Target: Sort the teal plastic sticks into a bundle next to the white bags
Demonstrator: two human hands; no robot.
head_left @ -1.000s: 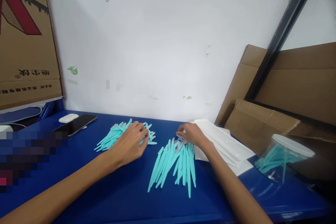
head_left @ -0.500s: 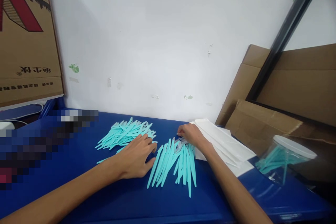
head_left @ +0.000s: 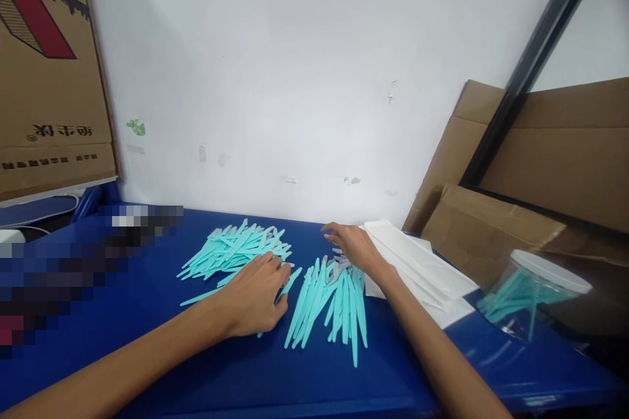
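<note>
My left hand [head_left: 259,296] is closed around a turquoise eyebrow razor [head_left: 293,280], whose one end sticks out past the fingers and whose other end shows under the palm. Behind that hand lies a heaped pile of similar razors [head_left: 230,250] with pale, see-through caps. A second group of razors [head_left: 314,304] is spread out to the right, handles towards me. My right hand [head_left: 354,245] hovers by the capped ends of this group, its fingers stretched and apart, holding nothing that I can see.
White sheets or bags [head_left: 417,262] lie right of my right hand. A clear tub [head_left: 528,301] with a white lid holds more razors at the right. Cardboard [head_left: 496,222] leans behind it. A printed carton [head_left: 54,91] stands at the left, by the white wall [head_left: 295,78].
The leftmost razor of the right-hand group has come away to the left with my left hand. My right hand's fingers have straightened and shifted slightly left.
</note>
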